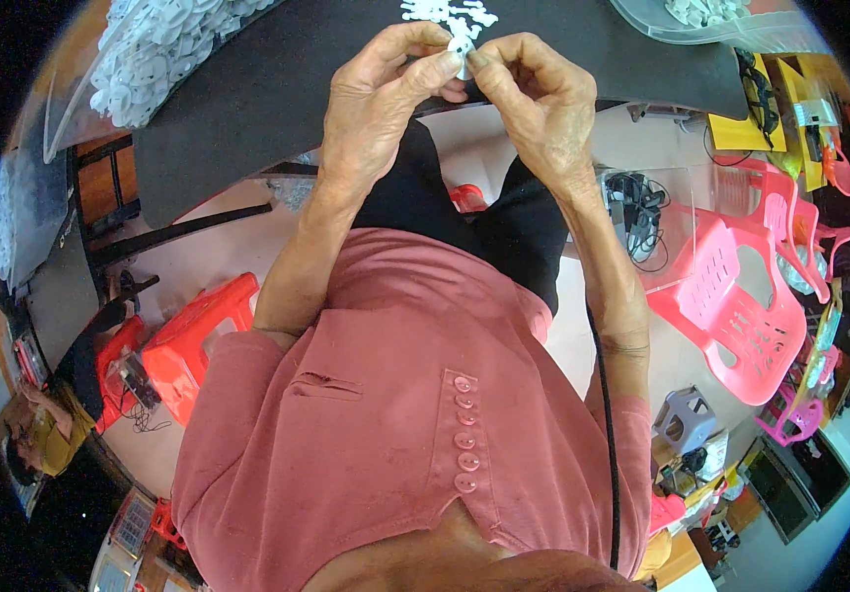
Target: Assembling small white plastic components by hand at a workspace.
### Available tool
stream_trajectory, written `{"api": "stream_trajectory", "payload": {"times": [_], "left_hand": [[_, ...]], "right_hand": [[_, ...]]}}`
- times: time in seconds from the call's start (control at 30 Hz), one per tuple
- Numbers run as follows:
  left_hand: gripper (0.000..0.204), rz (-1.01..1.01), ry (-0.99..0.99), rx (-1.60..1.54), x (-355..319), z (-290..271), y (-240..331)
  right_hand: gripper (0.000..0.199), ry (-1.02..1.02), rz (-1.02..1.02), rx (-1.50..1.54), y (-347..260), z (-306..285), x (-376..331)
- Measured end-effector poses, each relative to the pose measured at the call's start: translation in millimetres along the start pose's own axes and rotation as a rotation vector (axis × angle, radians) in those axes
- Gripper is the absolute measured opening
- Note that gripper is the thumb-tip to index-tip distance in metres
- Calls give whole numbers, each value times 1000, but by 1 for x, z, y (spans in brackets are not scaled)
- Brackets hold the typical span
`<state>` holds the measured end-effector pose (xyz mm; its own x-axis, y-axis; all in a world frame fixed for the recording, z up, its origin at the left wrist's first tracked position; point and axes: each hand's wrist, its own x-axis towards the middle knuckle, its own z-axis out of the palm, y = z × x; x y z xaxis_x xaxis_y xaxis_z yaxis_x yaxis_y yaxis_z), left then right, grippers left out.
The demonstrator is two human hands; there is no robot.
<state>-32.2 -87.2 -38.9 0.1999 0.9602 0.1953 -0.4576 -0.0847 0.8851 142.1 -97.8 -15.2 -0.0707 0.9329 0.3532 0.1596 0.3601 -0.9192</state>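
- A dark table (277,89) is spread before the person, its near edge curved by the lens.
- A pink plastic chair (680,281) is seen on the floor to the right.
- A large heap of white parts (158,64) is held behind clear plastic at the table's left.
- The left hand (381,94) and right hand (543,109) are raised near each other, thumbs and fingertips pinched on one piece.
- Small white pieces (445,12) are scattered just beyond.
- One white piece (462,61) is clamped between both hands' fingertips.
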Motion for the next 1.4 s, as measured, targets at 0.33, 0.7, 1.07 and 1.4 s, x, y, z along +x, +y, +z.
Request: {"api": "stream_trajectory", "payload": {"times": [0.33, 0.7, 1.07, 1.4], "left_hand": [[26, 12, -1, -25, 0, -1, -1], [24, -27, -34, -170, -1, -5, 6], [27, 211, 79, 517, 31, -9, 119], [31, 958, 466, 1701, 71, -65, 169]], "right_hand": [[18, 0, 101, 78, 3, -10, -1], [22, 27, 104, 53, 6, -11, 4], [16, 17, 200, 34, -4, -7, -1], [17, -5, 214, -5, -2, -15, 15]]}}
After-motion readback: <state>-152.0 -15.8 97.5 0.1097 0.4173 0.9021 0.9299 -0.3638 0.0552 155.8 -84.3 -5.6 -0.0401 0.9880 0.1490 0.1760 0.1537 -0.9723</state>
